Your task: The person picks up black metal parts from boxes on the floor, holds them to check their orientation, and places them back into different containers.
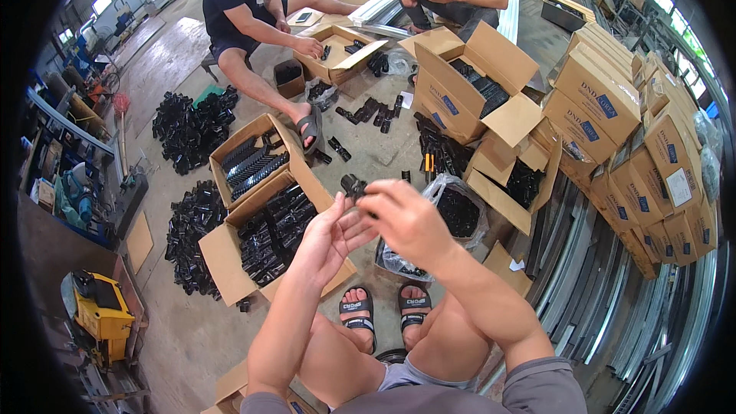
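I see my half-open left hand [337, 231] and curled right hand [408, 216] pinch one black fitting [353, 185]; the near-left cardboard box [225, 267] looks full, loose piles [192, 238] wait.

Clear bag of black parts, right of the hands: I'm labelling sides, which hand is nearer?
Right: the right hand is just left of the bag in view; the left hand is farther left.

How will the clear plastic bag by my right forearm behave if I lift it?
The plastic bag will probably flop, as its thin rim is crumpled. It may be heavy, with many black pieces inside. Those loose pieces may shift if it tilts.
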A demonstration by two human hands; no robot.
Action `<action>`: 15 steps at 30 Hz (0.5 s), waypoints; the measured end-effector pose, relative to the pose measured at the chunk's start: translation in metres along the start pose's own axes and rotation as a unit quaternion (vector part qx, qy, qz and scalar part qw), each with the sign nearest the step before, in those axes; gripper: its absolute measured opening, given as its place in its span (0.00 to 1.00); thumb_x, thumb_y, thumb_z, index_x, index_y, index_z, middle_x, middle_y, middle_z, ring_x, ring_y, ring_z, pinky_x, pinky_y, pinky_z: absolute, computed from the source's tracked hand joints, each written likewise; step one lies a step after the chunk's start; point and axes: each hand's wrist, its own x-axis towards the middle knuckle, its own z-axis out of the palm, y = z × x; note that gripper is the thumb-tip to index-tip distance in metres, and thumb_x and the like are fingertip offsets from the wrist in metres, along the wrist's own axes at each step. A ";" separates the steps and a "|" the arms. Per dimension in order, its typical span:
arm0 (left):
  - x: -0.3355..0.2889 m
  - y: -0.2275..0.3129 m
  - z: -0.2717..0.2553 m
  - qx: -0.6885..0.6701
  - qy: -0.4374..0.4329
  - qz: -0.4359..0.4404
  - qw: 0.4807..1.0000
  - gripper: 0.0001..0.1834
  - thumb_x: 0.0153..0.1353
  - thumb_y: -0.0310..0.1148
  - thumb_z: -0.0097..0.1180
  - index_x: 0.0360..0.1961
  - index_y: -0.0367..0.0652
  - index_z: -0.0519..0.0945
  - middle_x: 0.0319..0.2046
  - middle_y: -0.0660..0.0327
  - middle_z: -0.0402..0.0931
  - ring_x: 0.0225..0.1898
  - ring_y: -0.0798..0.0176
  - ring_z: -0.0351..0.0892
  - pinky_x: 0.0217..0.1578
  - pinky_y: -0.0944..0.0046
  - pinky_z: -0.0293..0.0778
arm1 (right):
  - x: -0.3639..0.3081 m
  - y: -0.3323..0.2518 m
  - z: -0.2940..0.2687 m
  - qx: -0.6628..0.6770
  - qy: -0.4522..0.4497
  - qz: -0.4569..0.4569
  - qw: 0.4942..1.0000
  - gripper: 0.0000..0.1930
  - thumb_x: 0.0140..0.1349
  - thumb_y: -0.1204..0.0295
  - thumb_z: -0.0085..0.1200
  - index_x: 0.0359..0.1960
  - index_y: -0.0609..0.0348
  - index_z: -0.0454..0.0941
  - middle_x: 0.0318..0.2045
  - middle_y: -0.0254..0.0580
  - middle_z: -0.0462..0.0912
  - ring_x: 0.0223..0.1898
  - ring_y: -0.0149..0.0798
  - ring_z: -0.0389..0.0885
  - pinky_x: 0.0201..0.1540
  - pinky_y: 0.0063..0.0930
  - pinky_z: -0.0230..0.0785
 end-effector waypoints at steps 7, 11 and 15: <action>-0.004 0.003 -0.017 0.008 -0.038 0.020 0.999 0.19 0.71 0.39 0.55 0.58 0.43 0.72 0.42 0.62 0.79 0.41 0.67 0.83 0.43 0.61 0.84 | 0.006 -0.020 0.001 0.094 -0.101 -0.012 0.990 0.13 0.50 0.72 0.64 0.38 0.55 0.80 0.40 0.41 0.78 0.43 0.47 0.77 0.48 0.38 0.73; -0.009 0.008 -0.011 0.063 -0.010 0.044 0.997 0.36 0.64 0.27 0.61 0.70 0.42 0.58 0.45 0.60 0.80 0.44 0.65 0.84 0.43 0.63 0.83 | 0.003 -0.016 -0.008 0.273 -0.023 0.229 0.934 0.13 0.59 0.71 0.65 0.43 0.61 0.81 0.38 0.44 0.84 0.40 0.36 0.82 0.43 0.29 0.75; -0.016 0.004 0.011 0.201 -0.108 0.033 0.973 0.36 0.61 0.25 0.63 0.68 0.41 0.61 0.46 0.55 0.82 0.46 0.62 0.84 0.47 0.64 0.78 | 0.005 0.007 0.008 0.358 0.079 0.340 0.866 0.21 0.61 0.70 0.65 0.55 0.64 0.77 0.41 0.39 0.84 0.41 0.30 0.80 0.45 0.26 0.74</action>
